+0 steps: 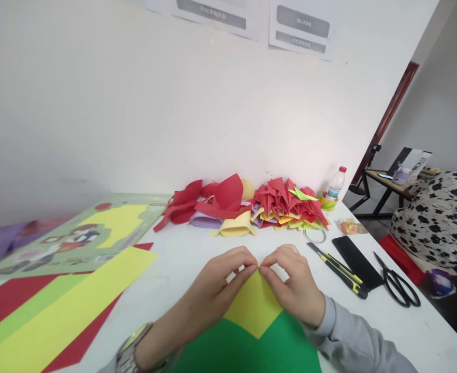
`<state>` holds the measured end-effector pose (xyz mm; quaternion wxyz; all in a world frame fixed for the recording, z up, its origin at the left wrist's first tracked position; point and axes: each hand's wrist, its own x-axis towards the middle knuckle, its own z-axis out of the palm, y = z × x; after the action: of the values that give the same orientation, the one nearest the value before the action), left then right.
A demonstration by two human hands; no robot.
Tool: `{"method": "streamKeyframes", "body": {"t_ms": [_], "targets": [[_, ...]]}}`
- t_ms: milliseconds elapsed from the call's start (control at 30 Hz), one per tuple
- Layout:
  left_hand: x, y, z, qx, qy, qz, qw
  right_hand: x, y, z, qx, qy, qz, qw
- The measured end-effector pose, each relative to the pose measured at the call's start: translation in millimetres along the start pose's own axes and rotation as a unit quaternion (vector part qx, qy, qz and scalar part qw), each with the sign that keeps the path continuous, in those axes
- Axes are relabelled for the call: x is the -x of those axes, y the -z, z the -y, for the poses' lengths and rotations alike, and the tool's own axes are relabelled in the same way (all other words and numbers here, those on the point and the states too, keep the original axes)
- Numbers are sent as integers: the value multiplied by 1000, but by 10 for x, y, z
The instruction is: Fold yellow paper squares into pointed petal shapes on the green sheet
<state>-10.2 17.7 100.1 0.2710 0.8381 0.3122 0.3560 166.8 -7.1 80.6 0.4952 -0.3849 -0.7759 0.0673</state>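
A yellow sheet of paper (256, 309) lies with one corner pointing toward me, over a green sheet (247, 347) at the table's front. My left hand (226, 280) pinches its far corner between thumb and forefinger. Right beside it, my right hand (292, 280) pinches the same corner, and the two sets of fingertips nearly touch. Whether the paper is folded there is hidden by the fingers. A metal watch (131, 347) is on my left wrist, and a grey sleeve covers my right forearm.
Long red, green and yellow paper strips (76, 305) lie left, before a green printed board (150, 217). Folded paper shapes (286, 202) pile along the wall beside a bottle (334, 189). To the right are a cutter knife (339, 272), a black case (356, 261) and scissors (397, 282).
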Motion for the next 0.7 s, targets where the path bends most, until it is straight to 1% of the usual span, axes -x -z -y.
{"method": "streamKeyframes", "body": {"t_ms": [167, 333, 533, 700], "targets": [[-5, -8, 9, -8, -12, -8, 1000, 11, -6, -8, 9, -15, -1, 1000], [18, -28, 4, -24, -27, 0, 999, 15, -6, -12, 8, -10, 15, 1000], [20, -13, -31, -17, 8, 14, 1000, 18, 8, 28, 21, 20, 19, 999], [18, 7, -68, -30, 31, 4, 999, 31, 3, 67, 9, 12, 15, 1000]]}}
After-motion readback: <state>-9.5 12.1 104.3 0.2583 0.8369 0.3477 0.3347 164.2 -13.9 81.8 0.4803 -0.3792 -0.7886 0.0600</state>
